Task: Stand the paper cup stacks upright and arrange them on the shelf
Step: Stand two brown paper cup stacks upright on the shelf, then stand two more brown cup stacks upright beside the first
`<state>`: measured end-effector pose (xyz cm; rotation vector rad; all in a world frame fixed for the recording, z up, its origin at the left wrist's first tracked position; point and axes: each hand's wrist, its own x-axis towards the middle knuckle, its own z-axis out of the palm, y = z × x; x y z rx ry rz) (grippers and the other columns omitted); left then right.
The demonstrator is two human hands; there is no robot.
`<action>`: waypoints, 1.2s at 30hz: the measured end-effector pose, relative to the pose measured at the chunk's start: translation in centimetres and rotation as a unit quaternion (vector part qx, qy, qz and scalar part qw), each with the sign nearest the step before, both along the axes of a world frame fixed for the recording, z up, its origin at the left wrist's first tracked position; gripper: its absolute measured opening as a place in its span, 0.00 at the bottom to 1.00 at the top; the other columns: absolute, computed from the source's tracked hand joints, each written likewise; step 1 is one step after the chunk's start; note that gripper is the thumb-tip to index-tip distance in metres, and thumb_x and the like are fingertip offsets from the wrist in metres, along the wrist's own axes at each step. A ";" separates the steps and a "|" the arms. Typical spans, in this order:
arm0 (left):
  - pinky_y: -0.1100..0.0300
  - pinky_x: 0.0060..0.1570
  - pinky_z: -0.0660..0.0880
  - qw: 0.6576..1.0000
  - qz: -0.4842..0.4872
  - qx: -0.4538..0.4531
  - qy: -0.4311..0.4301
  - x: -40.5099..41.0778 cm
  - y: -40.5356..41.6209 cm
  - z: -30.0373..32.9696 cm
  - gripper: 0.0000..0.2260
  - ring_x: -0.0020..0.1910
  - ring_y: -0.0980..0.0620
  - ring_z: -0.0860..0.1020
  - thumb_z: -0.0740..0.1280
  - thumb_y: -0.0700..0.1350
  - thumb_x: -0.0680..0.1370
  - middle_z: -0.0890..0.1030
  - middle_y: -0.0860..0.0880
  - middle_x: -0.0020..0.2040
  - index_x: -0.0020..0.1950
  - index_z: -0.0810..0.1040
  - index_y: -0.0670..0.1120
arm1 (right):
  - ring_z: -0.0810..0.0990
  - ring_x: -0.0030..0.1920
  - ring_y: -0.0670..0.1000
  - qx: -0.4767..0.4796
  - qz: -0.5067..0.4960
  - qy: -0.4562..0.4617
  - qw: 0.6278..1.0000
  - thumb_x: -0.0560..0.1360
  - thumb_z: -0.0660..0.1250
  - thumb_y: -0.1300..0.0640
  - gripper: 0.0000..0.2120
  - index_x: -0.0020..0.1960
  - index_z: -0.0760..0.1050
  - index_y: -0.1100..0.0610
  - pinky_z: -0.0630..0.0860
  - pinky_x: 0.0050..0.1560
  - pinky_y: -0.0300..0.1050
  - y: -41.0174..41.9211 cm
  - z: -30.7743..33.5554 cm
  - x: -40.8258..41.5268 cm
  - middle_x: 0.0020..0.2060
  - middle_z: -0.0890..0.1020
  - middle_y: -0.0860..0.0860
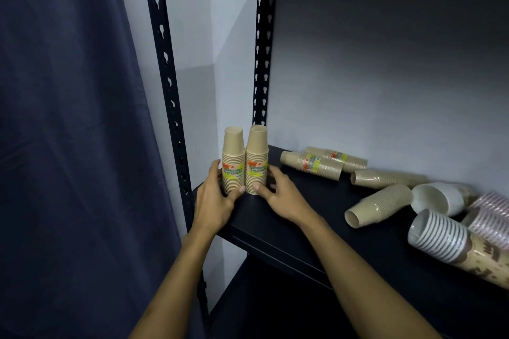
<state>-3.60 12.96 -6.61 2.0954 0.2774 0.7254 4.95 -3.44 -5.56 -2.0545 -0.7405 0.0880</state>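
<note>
Two upright kraft cup stacks (245, 161) stood touching at the far-left corner of the black shelf (289, 217). Left hand (216, 198) curled round the left stack's base; right hand (278, 194) cupped the right one's, fingers bent. Several more stacks (380, 203) lay toppled at right.

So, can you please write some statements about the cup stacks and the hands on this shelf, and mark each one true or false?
1. Two brown cup stacks stand upright at the shelf's left end. True.
2. The left hand holds a white cup stack. False: it touches the left upright brown stack.
3. Several cup stacks lie on their sides to the right. True.
4. The right hand hangs off the shelf. False: it is on the shelf, at the right upright stack.
5. The upright stacks stand mouth up. False: their bases point up.
</note>
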 end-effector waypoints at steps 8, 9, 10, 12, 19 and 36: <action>0.47 0.55 0.78 0.988 0.117 0.050 0.090 -3.7 -3.2 0.3 0.28 0.62 0.46 0.74 0.75 0.53 0.73 0.73 0.46 0.64 0.67 0.69 0.45 | 0.70 0.64 0.43 -0.020 -0.043 -0.222 0.974 0.79 0.67 0.55 0.14 0.64 0.75 0.53 0.69 0.63 0.39 -7.5 2.1 -3.2 0.61 0.76 0.45; 0.47 0.54 0.78 0.988 0.113 0.067 0.085 -4.0 -3.9 0.4 0.25 0.60 0.47 0.75 0.74 0.53 0.74 0.74 0.47 0.62 0.66 0.71 0.45 | 0.70 0.63 0.43 -0.031 -0.049 -0.232 0.971 0.79 0.67 0.55 0.13 0.63 0.76 0.53 0.68 0.63 0.38 -8.8 2.5 -3.3 0.60 0.77 0.45; 0.48 0.53 0.78 0.989 0.097 0.078 0.080 -4.1 -4.7 0.6 0.22 0.59 0.48 0.75 0.74 0.53 0.74 0.75 0.48 0.60 0.64 0.73 0.46 | 0.71 0.61 0.43 -0.047 -0.056 -0.237 0.969 0.79 0.67 0.55 0.13 0.62 0.76 0.54 0.68 0.63 0.38 -10.2 2.8 -3.2 0.59 0.77 0.45; 0.53 0.51 0.76 0.994 0.033 0.073 0.072 -3.6 -6.5 1.0 0.16 0.56 0.51 0.76 0.74 0.52 0.74 0.76 0.51 0.56 0.58 0.76 0.49 | 0.71 0.59 0.45 -0.082 -0.072 -0.244 0.964 0.78 0.67 0.56 0.12 0.61 0.77 0.54 0.69 0.62 0.41 -12.9 3.5 -2.8 0.57 0.78 0.45; 0.51 0.64 0.72 0.976 -0.124 0.053 0.172 3.9 -11.0 2.1 0.28 0.65 0.49 0.74 0.67 0.65 0.75 0.78 0.49 0.64 0.67 0.73 0.48 | 0.73 0.63 0.52 -0.226 -0.074 -0.249 0.939 0.78 0.66 0.55 0.18 0.68 0.73 0.52 0.70 0.65 0.52 -20.2 6.3 -1.2 0.63 0.77 0.48; 0.44 0.70 0.67 0.971 0.095 -0.112 0.189 17.9 -16.0 4.1 0.39 0.72 0.37 0.68 0.69 0.59 0.74 0.69 0.38 0.73 0.76 0.60 0.39 | 0.72 0.67 0.59 -0.462 -0.031 -0.075 0.883 0.69 0.76 0.46 0.35 0.72 0.66 0.39 0.69 0.65 0.62 -22.1 8.1 3.3 0.68 0.72 0.51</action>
